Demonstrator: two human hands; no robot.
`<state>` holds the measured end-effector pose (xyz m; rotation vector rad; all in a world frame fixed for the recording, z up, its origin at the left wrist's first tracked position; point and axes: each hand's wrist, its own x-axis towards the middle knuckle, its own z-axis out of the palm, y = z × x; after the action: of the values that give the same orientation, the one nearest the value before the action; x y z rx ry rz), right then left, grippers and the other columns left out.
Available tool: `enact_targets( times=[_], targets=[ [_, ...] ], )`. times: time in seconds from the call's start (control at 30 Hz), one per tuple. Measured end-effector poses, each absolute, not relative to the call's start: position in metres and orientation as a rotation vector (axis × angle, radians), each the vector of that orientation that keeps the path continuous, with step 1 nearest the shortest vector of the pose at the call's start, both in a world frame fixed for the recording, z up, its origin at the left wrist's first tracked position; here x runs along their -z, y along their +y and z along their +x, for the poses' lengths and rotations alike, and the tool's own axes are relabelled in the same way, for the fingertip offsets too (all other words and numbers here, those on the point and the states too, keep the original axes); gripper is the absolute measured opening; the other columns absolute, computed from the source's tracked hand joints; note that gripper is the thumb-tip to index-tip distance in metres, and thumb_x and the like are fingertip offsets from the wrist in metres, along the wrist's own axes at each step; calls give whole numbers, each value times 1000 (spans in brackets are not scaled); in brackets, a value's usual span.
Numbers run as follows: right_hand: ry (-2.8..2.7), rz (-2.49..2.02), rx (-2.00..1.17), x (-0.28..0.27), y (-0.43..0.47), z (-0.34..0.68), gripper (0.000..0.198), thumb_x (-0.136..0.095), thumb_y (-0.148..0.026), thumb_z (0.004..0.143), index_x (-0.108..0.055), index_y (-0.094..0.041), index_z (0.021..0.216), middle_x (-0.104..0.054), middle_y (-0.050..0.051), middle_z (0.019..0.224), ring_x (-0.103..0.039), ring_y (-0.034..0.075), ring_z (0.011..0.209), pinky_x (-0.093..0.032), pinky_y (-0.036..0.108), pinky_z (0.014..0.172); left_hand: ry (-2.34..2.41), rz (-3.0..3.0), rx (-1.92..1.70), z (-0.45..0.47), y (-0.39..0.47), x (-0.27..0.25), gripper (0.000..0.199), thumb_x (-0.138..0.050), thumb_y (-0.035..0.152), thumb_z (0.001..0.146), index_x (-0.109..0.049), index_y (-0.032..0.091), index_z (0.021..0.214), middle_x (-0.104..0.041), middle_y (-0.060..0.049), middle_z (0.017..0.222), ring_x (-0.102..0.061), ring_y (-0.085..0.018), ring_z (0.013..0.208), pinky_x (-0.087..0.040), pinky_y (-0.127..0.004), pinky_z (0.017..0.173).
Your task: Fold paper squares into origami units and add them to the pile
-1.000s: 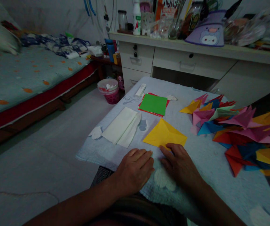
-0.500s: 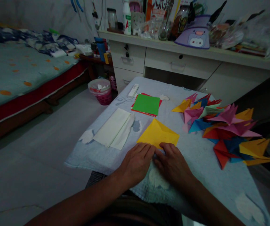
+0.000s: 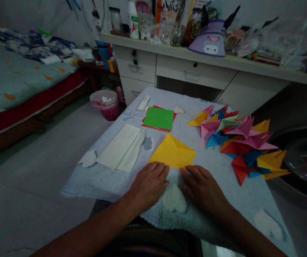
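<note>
A sheet of yellow origami paper [image 3: 171, 151], folded to a pointed shape, lies on the cloth-covered table in front of me. My left hand [image 3: 151, 182] rests its fingertips on the near left edge of the paper, fingers side by side and thumb apart. At the near right edge, my right hand [image 3: 204, 187] touches the paper with its fingers stretched forward. A gap of cloth shows between both hands. Beyond the yellow sheet is a stack of square coloured paper [image 3: 159, 118], green on top. Several folded paper cranes [image 3: 241, 142] are heaped to the right.
Left of the yellow paper lies a folded pale cloth or tissue [image 3: 121, 147]. A small white box [image 3: 144, 103] sits near the far left edge of the table [image 3: 250, 210]. A pink waste bin [image 3: 107, 107] stands on the floor; a white desk [image 3: 175, 64] is behind.
My hands have moved apart along the near edge of the yellow paper, the right one shifting away from the left. The whole view has turned slightly to the right.
</note>
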<state>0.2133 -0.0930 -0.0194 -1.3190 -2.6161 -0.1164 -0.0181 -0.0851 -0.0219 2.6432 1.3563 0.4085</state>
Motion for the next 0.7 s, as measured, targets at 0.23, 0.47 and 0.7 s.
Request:
enact_targets(
  times=[0.23,0.47,0.7],
  targets=[
    [-2597,-1414,92,13,-98,225,34,-56,-28,90,-61,-17,122,-62,13,118,-55,28,109,-50,46,91,1366,2632,-381,-18,-86,20,38,-57,27,89,-50,16,125,-60,-7,118,-52,-24,109,-44,-40,99],
    [-2570,-1474,36,9,-97,235,30,-55,-25,91,-63,-19,119,-63,12,118,-56,27,109,-50,45,91,1346,2627,-399,-20,-87,20,39,-57,25,89,-50,17,126,-60,-7,119,-52,-24,109,-43,-40,101],
    [-2582,-1463,-305,-21,-69,243,24,-46,-20,93,-68,-20,84,-68,7,94,-62,19,86,-50,33,78,1297,2590,-334,-21,-76,8,27,-58,25,88,-56,20,114,-61,-7,109,-53,-25,103,-45,-43,93]
  ],
)
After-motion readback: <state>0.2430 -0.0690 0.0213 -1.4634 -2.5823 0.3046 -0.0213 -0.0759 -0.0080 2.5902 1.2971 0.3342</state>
